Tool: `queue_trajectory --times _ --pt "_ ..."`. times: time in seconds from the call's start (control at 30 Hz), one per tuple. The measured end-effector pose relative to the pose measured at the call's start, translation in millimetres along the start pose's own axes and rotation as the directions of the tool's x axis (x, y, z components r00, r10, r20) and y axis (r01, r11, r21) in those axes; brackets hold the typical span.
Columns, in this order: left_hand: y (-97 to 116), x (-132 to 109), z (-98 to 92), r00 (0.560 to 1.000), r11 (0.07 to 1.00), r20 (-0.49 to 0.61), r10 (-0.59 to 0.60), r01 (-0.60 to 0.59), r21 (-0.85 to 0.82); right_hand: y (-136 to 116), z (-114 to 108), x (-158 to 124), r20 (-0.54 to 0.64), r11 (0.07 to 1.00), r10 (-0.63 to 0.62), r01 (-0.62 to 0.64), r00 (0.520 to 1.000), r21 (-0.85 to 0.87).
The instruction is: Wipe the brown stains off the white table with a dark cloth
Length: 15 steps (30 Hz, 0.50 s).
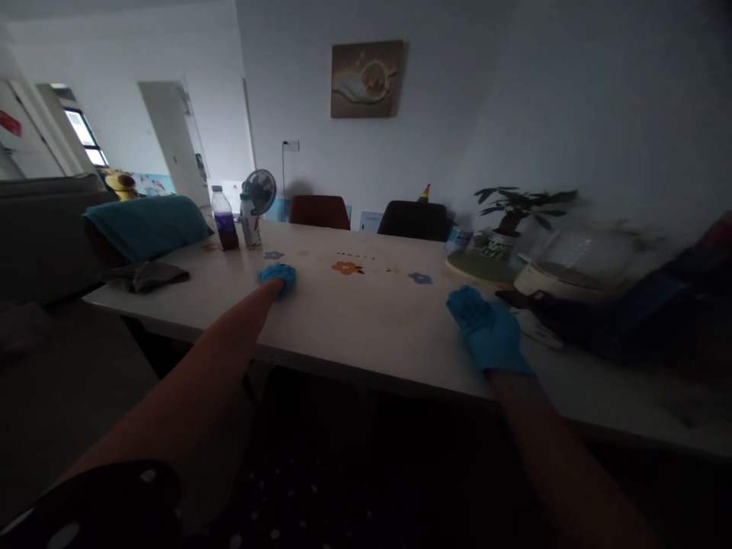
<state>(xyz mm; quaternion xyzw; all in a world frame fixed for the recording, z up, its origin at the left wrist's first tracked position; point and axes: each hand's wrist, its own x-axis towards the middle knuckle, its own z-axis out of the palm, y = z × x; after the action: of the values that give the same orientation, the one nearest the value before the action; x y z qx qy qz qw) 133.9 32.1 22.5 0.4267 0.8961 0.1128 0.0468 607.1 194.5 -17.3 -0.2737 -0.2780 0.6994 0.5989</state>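
My left hand [279, 279], in blue, rests far out on the white table [354, 328], left of the printed flowers. It looks bunched up and closed; whatever it may hold is hidden. On the right, my right hand [486, 326] wears a blue glove and lies low over the tabletop with loosely bent fingers and nothing visible in them. A dark cloth [146, 276] lies at the table's left end. Behind my left hand stand a bottle with purple liquid [225, 221] and a white bottle with a green cap [249, 221].
A potted plant [500, 238] on a round green mat and a clear-lidded cooker [572, 267] stand right of my right hand, near dark clutter. A small fan [261, 191] stands behind the bottles. Chairs [319, 211] line the far side; a teal cloth [149, 225] drapes over another.
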Motion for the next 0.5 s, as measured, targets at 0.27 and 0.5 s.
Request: queue_trajectory --times 0.27,0.5 --pt "48 -5 25.8 0.985 0.987 0.065 0.158 -0.155 -0.04 9 10 -4 -0.103 0.996 0.001 0.009 0.995 0.089" --pt "141 -19 56.4 0.933 0.932 0.043 0.357 -0.353 -0.081 10 4 -3 -0.082 0.996 -0.023 0.03 0.996 0.088"
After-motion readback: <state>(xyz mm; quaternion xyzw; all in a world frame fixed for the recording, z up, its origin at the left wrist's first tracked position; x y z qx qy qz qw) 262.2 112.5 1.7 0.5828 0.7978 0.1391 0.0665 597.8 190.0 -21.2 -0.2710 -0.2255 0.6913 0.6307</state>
